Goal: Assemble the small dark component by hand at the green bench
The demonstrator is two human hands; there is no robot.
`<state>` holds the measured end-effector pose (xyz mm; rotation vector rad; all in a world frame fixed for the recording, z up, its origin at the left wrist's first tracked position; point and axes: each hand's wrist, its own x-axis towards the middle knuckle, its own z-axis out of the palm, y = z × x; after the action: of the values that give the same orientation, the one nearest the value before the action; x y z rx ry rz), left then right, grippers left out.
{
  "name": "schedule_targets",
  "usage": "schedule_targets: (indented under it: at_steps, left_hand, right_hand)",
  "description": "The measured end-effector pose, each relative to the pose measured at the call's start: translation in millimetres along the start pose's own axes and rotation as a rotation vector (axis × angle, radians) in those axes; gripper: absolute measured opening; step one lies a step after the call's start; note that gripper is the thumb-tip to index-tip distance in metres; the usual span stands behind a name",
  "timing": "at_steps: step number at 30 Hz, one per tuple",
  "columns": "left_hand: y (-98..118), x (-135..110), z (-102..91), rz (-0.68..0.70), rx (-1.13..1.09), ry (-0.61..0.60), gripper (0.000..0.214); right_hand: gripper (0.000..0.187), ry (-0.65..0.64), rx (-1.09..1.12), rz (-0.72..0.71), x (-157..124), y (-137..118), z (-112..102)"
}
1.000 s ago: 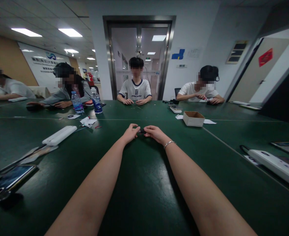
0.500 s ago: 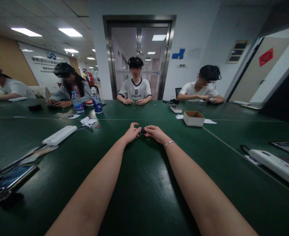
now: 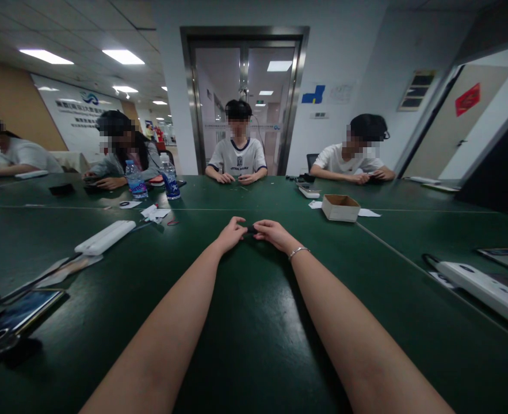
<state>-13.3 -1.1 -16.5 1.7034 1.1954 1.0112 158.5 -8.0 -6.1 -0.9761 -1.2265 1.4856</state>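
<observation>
the right hand (image 3: 275, 233) pinches the right end of a small dark object (image 3: 251, 230), its thumb and fingers closed together on it, a silver bracelet (image 3: 298, 252) round the wrist. the left hand (image 3: 231, 235) is half open at the object's other end, with one finger lifted away; whether it grips or only touches, i cannot tell. the object sits between the two hands over the green bench (image 3: 254, 322), well in from the far edge, too small and dark to make out what it is. nearer that far edge, to the right, stands an open cardboard box (image 3: 340, 210); to the left are two plastic bottles (image 3: 170, 183) and, closer in, some white paper scraps (image 3: 155, 213). a white power strip (image 3: 106, 238) lies to the left of the hands. a co-worker in a white shirt (image 3: 237, 158) sits at the far edge, straight across
</observation>
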Motion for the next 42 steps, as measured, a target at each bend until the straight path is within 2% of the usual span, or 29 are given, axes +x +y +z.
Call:
schedule_targets:
  at_steps: [5, 12, 18, 30, 36, 42]
  left_hand:
    - [5.0, -2.8, -0.3, 0.012, -0.007, -0.009, 0.023]
    - [2.3, -2.3, -0.2, 0.032, 0.021, -0.021, 0.025]
    - [1.7, -0.5, 0.4, -0.036, -0.020, -0.034, 0.028]
    - [2.5, -2.2, 0.3, 0.033, -0.040, -0.022, 0.026]
    - [0.8, -0.8, -3.7, 0.118, -0.175, 0.001, 0.027]
    - [-0.5, 0.1, -6.1, 0.148, -0.267, 0.001, 0.029]
  right_hand:
    - [0.008, 0.002, -0.006, -0.004, 0.9, 0.5, 0.2]
    - [0.006, -0.007, -0.025, 0.002, 1.0, 0.7, 0.0]
    - [0.006, 0.002, -0.017, 0.000, 2.7, 1.5, -0.4]
    - [0.006, 0.009, -0.055, -0.003, 1.3, 0.6, 1.1]
    - [0.020, 0.022, -0.223, -0.036, 4.2, 1.3, 2.9]
    - [0.018, -0.002, -0.189, -0.038, 3.4, 1.3, 1.9]
